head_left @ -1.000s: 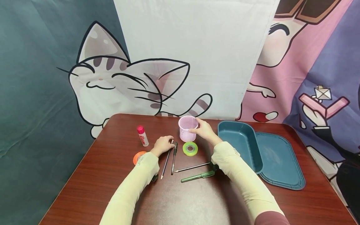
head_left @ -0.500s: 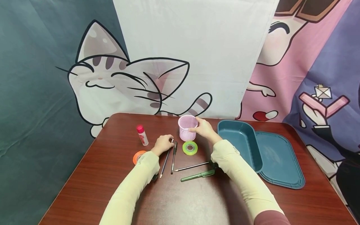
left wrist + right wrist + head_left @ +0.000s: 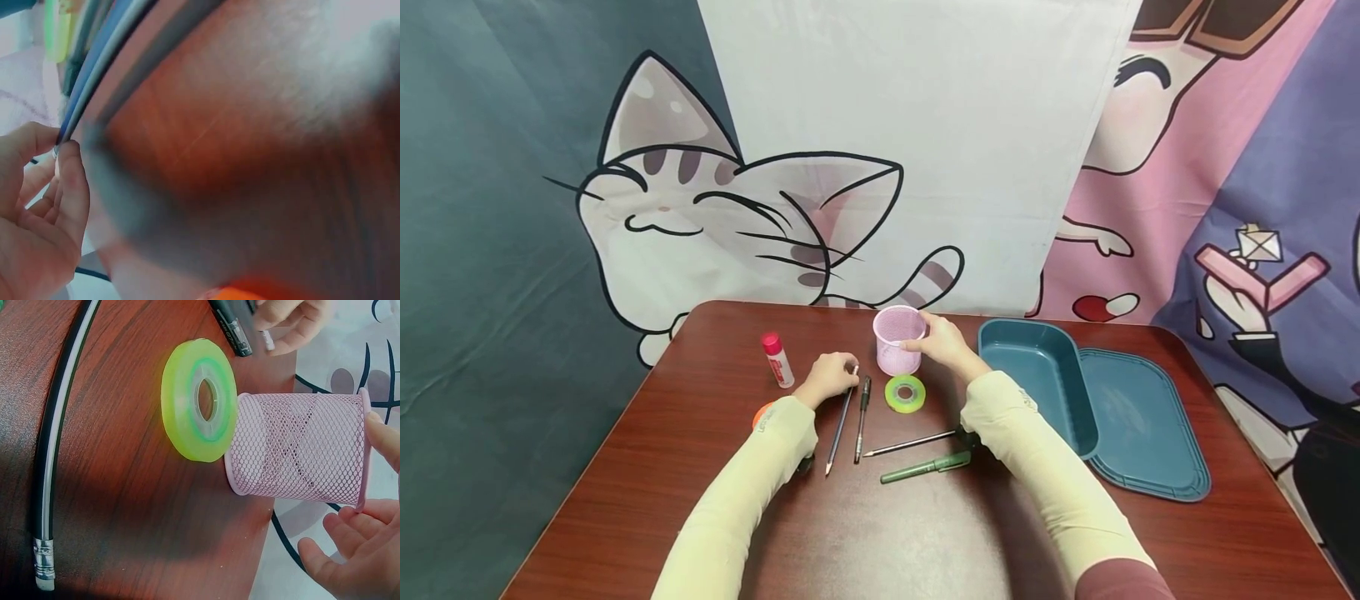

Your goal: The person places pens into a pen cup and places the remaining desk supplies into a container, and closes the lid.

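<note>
My left hand (image 3: 829,377) pinches a pencil (image 3: 841,425) near its eraser end, between thumb and fingertips; in the left wrist view the pencil's blurred shaft (image 3: 94,72) slants up and away. A pen (image 3: 862,417) lies just right of that pencil. My right hand (image 3: 946,346) holds a pink mesh pen cup (image 3: 897,354) by its rim, the cup upright at the back of the table. In the right wrist view, thumb and fingers are at the rim of the cup (image 3: 300,447). Close in front of the cup lies a roll of yellow-green tape (image 3: 895,404).
Nearer me lie a second pencil (image 3: 910,443) and a green pen (image 3: 925,467). A glue stick (image 3: 778,362) stands at left, with an orange roll (image 3: 760,413) partly behind my left sleeve. At right, a blue bin (image 3: 1037,367) sits beside its lid (image 3: 1150,425).
My left hand has shifted slightly left, with the pencil's eraser end in its fingers, and its sleeve covers more of the orange roll. The right hand and the pen cup look unmoved.
</note>
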`<state>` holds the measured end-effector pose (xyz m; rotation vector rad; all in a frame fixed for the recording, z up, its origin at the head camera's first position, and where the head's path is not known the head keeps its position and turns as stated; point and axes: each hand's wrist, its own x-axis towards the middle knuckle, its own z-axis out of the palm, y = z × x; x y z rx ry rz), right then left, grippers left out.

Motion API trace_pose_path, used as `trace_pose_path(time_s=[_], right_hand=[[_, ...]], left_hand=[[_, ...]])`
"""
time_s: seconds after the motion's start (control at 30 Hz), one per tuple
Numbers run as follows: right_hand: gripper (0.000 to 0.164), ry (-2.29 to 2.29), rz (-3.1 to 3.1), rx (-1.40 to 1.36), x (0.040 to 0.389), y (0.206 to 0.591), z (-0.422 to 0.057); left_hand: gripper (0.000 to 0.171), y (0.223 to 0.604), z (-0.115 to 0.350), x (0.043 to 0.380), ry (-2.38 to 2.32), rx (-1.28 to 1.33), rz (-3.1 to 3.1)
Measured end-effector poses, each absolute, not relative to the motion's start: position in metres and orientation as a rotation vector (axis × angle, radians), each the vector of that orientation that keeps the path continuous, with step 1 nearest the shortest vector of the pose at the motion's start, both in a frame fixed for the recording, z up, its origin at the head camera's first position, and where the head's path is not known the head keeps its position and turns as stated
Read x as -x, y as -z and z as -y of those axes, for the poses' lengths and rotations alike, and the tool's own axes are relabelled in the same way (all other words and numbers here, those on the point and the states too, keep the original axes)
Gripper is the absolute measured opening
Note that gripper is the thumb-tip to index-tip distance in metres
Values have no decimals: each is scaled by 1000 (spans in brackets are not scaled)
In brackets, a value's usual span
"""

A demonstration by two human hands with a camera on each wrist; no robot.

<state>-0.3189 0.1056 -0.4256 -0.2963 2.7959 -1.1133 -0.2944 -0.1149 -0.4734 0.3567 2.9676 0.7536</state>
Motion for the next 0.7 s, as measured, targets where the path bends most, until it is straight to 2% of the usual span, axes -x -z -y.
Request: trace_pose_path(time_s=[0.33,0.7], right_hand=[[77,1101,-2805,301,318,425,-106],[77,1091,-2800,290,317,423,-106]], left_hand=[[29,440,122,302,-1114,-252,-2768],[32,395,121,316,-1579,-129,-2647]])
